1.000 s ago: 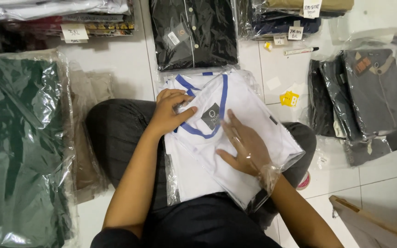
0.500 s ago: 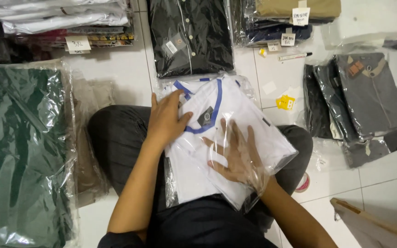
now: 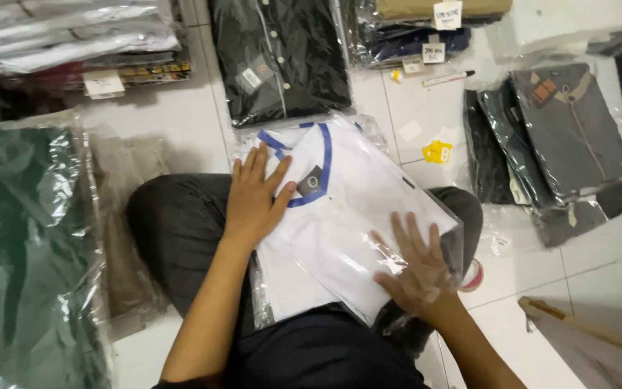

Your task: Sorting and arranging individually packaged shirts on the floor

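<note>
One folded white shirt with blue collar trim (image 3: 358,209), in a clear plastic bag (image 3: 268,302), is held on the lap. The left hand (image 3: 257,198) is pressed flat, fingers spread, near the collar; the right hand (image 3: 415,270) is laid open inside the bag. Two grey bagged shirts (image 3: 570,137) lie nearby.

The left hand (image 3: 253,194) lies flat, palm down, fingers (image 3: 262,160) spread a little and pointing to the far side, thumb angled out to the right. Its bare forearm runs back near and left, to the lower edge of the view. The right hand (image 3: 415,270) is also flat and open, fingers (image 3: 406,234) splayed toward the far left, wrist bent, forearm leading to the near right.
</note>
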